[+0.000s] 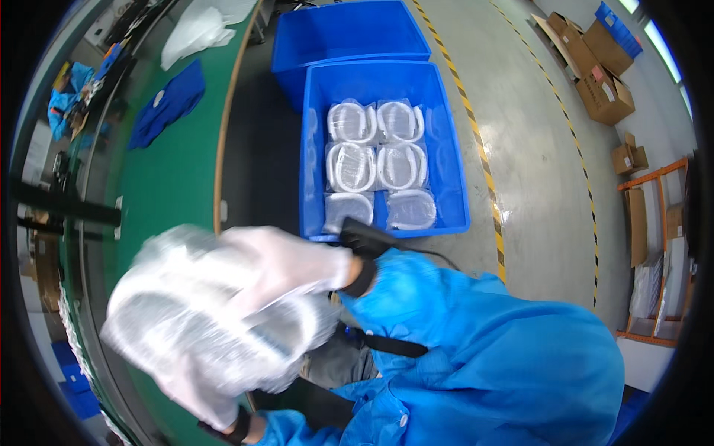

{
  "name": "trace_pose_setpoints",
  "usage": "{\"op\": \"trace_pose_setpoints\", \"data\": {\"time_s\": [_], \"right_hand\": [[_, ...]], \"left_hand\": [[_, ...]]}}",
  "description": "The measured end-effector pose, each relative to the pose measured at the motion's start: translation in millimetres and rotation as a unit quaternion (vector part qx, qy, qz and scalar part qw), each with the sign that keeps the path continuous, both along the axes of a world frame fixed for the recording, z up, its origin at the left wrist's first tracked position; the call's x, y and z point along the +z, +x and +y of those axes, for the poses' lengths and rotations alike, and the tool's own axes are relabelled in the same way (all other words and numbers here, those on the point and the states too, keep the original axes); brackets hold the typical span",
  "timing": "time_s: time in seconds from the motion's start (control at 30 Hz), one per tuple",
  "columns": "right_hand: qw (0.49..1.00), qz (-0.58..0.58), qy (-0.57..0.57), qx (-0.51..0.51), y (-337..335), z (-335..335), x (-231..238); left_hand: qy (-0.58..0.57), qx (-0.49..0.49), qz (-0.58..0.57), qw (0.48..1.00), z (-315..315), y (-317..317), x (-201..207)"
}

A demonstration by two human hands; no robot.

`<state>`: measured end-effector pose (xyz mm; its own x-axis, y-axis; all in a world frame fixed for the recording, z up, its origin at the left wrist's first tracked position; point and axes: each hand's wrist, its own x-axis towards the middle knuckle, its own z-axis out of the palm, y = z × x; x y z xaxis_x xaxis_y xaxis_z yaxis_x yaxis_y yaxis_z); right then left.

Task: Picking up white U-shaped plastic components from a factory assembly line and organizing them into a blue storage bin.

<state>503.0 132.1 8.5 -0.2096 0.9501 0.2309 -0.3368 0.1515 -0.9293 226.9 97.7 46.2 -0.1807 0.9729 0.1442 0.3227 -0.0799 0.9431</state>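
In white gloves, my right hand (291, 266) and my left hand (195, 392) hold white curved, ring-like parts in clear plastic bags (167, 323) between them. The bundle is blurred, so I cannot tell exactly how many parts are in it. It hangs over the near edge of the green bench, at my left. My right hand grips from the far side and my left from the near side. Beyond my right forearm stands a blue bin (444, 149), where several similar bagged white parts (401, 167) lie flat in two columns.
A second blue bin (349, 33) stands behind the first. On the green bench (182, 178) lie a dark blue cloth (169, 104) and clear plastic bags (197, 33). Yellow-black floor tape (480, 141) runs along the bin's right. Cardboard boxes (606, 97) and an orange rack (660, 327) stand farther right.
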Motion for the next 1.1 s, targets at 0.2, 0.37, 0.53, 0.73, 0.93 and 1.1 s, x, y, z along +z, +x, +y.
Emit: {"op": "trace_pose_setpoints", "data": {"time_s": [0.2,0.37,0.53,0.73,0.93,1.1], "right_hand": [[0.971,0.107,-0.184,-0.108,203.8,-41.3,-96.4],[0.923,0.027,-0.285,-0.257,284.6,-80.2,-191.7],[0.872,0.084,-0.384,-0.29,267.6,-135.2,-203.5],[0.85,0.159,-0.31,-0.396,237.2,-166.0,-185.0],[0.856,0.195,-0.202,-0.433,213.2,-222.9,-122.5],[0.851,0.142,-0.105,-0.494,186.4,-263.3,-32.8]], "left_hand": [[-0.137,-0.192,-0.148,0.96,62.4,250.7,-99.9],[-0.302,-0.303,-0.21,0.879,89.2,346.1,-205.8],[-0.324,-0.339,-0.258,0.845,45.3,336.5,-261.9],[-0.153,-0.349,0.101,0.919,37.8,331.2,-170.1],[-0.043,-0.405,0.031,0.913,4.5,324.8,-91.5],[-0.029,-0.494,-0.085,0.865,-27.1,314.7,-39.3]]}}
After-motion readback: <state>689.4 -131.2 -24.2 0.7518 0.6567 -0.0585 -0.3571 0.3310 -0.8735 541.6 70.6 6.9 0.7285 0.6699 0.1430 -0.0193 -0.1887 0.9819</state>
